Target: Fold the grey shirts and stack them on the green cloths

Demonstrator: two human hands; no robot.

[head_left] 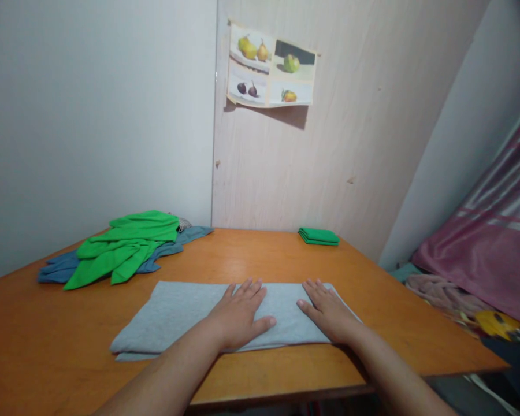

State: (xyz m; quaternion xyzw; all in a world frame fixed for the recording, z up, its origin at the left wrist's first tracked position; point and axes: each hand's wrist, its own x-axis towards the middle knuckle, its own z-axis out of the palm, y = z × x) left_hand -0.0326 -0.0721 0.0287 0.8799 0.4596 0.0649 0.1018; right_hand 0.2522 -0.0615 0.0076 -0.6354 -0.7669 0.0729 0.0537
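Observation:
A light grey cloth garment [177, 315], folded into a long flat strip, lies near the front edge of the table. My left hand [241, 315] rests flat on its middle, fingers spread and pointing away from me. On the strip's right end lies my right hand [327, 312], palm down with its fingers stretched out. Neither hand grips the cloth. Both palms and the cloth beneath them are hidden.
The orange wooden table [242, 254] meets the wall behind. A loose heap of bright green cloth [130, 242] over blue cloth [60, 268] lies at the back left. A neatly folded green cloth [318, 236] sits at the back right. Beyond the right edge hangs a pink curtain [481, 248].

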